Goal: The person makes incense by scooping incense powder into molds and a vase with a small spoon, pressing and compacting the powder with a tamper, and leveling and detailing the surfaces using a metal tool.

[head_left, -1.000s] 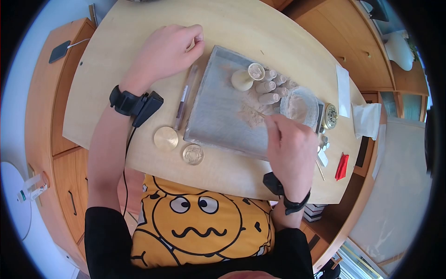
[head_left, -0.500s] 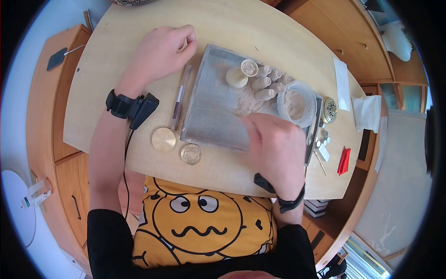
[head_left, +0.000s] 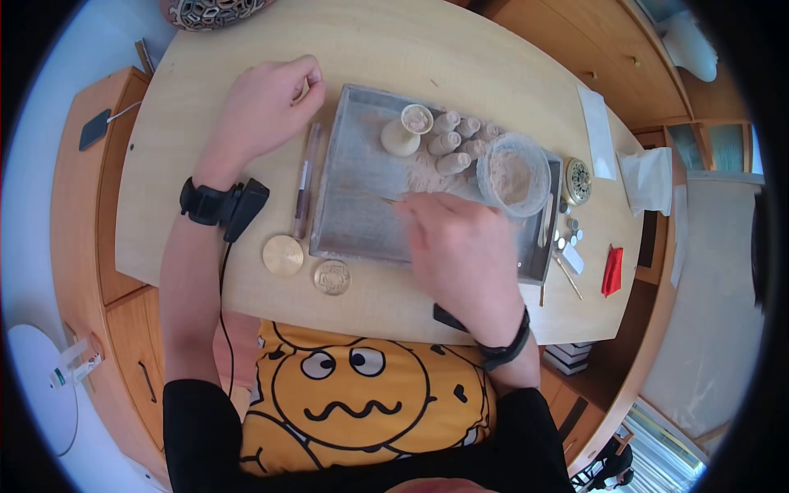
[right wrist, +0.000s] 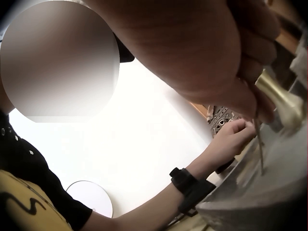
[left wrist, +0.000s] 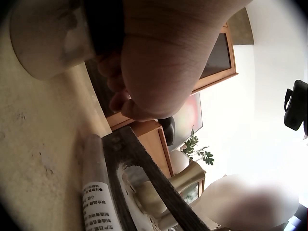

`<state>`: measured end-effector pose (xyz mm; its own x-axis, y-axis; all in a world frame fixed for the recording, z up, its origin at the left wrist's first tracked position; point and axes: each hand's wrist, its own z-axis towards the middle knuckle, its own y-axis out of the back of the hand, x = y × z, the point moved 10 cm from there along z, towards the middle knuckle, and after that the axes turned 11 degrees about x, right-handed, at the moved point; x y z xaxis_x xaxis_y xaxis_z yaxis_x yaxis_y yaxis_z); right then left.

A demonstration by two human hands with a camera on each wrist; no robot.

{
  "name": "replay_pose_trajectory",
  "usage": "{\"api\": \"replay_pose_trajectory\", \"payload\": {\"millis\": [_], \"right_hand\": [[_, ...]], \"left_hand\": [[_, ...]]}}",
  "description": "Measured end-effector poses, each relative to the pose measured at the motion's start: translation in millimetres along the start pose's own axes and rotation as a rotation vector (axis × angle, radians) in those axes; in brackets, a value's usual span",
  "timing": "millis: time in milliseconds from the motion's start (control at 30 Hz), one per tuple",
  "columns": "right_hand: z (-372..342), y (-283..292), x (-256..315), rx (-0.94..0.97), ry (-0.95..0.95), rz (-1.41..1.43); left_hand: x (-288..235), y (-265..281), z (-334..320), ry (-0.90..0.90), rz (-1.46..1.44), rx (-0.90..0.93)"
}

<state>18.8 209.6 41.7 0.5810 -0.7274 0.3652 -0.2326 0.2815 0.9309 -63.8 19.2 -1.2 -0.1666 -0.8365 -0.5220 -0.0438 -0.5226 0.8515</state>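
My right hand [head_left: 464, 255] pinches a thin stick [head_left: 388, 200] over the grey tray [head_left: 349, 205]; in the right wrist view the stick [right wrist: 261, 154] slants down from the fingertips towards the tray surface. Pale powder [head_left: 423, 174] is scattered on the tray, just beyond its tip. A cream vase-shaped vessel [head_left: 400, 140], several powdery small bottles [head_left: 445, 143] and a clear bowl of powder [head_left: 511, 177] stand farther back. Left of the tray, my left hand [head_left: 263, 107] lies loosely curled with nothing visible in it, near a labelled clear tube [head_left: 307, 177].
A gold lid [head_left: 283, 255] and a small round dish [head_left: 332, 278] are at the table's near edge. On the right are an openwork metal burner [head_left: 577, 181], small white pieces, a brush [head_left: 569, 277] and a red pouch [head_left: 612, 271]. A patterned pot [head_left: 209, 10] stands top left.
My right hand and the stick have moved left across the tray, away from the denser powder. The head view has shifted, showing more of the patterned pot. The left hand's pose looks the same.
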Motion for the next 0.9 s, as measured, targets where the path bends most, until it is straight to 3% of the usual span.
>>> {"api": "replay_pose_trajectory", "payload": {"millis": [267, 333, 433, 567, 667, 900], "right_hand": [[-18.8, 29.6, -29.3, -0.041, -0.184, -0.068], [-13.6, 16.8, -7.0, -0.024, -0.034, -0.045], [-10.6, 0.7, 8.6, 0.013, 0.031, -0.089], [-16.4, 13.3, -12.6, -0.019, 0.015, -0.053], [-23.2, 26.9, -32.2, -0.047, -0.111, -0.081], [-10.5, 10.9, 0.6, -0.035, 0.04, -0.058]], "left_hand": [[-2.8, 3.6, 0.3, -0.039, 0.013, -0.019], [0.2, 1.5, -0.3, -0.005, 0.015, -0.018], [-1.2, 1.7, -0.4, 0.006, -0.001, -0.002], [2.0, 1.9, -0.8, -0.019, -0.017, -0.021], [0.1, 1.0, -1.2, -0.043, 0.003, -0.027], [-0.5, 0.7, -0.7, -0.032, -0.027, -0.027]]}}
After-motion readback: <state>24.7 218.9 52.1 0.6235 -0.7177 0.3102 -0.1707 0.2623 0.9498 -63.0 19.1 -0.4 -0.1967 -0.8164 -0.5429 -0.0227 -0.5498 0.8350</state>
